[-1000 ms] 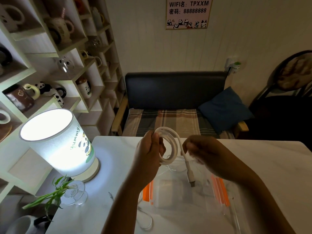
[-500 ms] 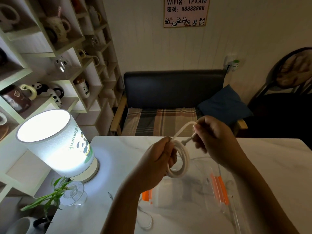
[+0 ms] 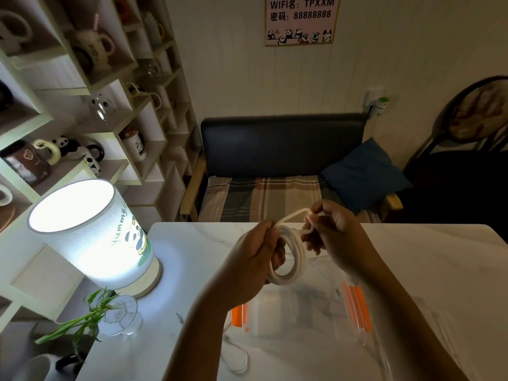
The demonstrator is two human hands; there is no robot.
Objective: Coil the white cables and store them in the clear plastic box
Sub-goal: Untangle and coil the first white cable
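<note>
One coiled white cable is gripped by closed left hand; its end is pinched by right hand above one clear plastic box.

Two bare forearms, no sleeves in view, bare left hand, bare right hand, apparently no rings or watch in the dim light

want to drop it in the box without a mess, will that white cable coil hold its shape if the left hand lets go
Probably not. The cable looks springy: its loops lie loosely side by side, kept together only by the left hand. The free end, bent over in the right hand, isn't tucked in yet, so it would likely unwind. It seems light and floppy, so it should sag rather than roll.
</note>
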